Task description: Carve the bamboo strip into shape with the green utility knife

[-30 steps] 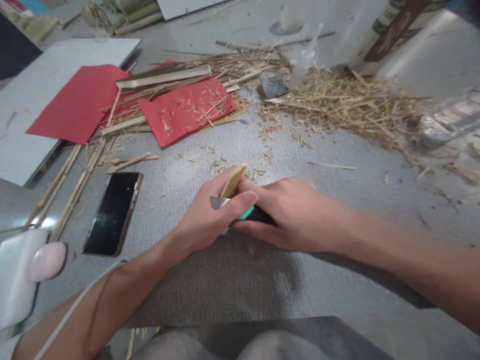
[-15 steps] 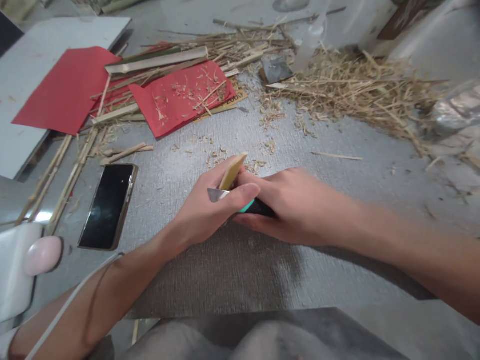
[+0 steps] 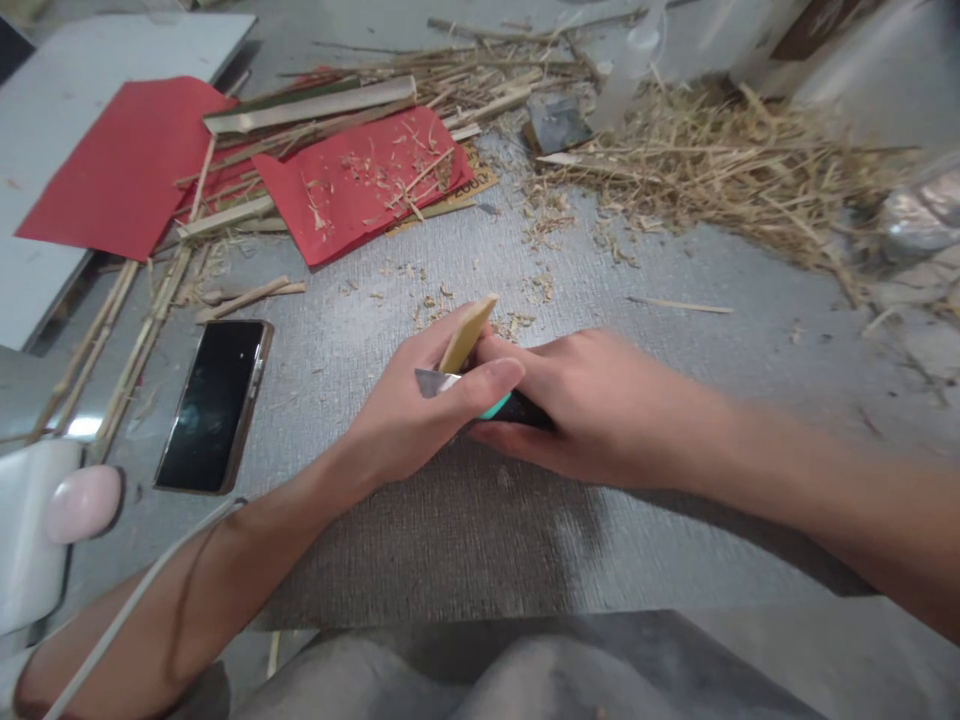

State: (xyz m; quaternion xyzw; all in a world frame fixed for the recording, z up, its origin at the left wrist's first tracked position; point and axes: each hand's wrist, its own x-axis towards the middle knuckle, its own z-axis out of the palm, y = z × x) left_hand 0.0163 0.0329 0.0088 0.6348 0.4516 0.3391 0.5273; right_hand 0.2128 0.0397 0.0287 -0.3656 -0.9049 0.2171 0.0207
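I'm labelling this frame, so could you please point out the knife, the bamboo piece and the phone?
knife (image 3: 429,381): head view, bare blade tip.
bamboo piece (image 3: 468,333): head view, upper flat face.
phone (image 3: 211,404): head view, dark screen.

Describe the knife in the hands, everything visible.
The knife lies nearly level just above the grey mat, mostly hidden. Its bare metal blade, flat with an angled tip, points left and sticks out past the left hand, whose thumb presses along its top. The handle looks black with a teal band and sits inside the right hand. The blade meets the base of an upright tan bamboo strip. The edge and the rest of the handle are covered.
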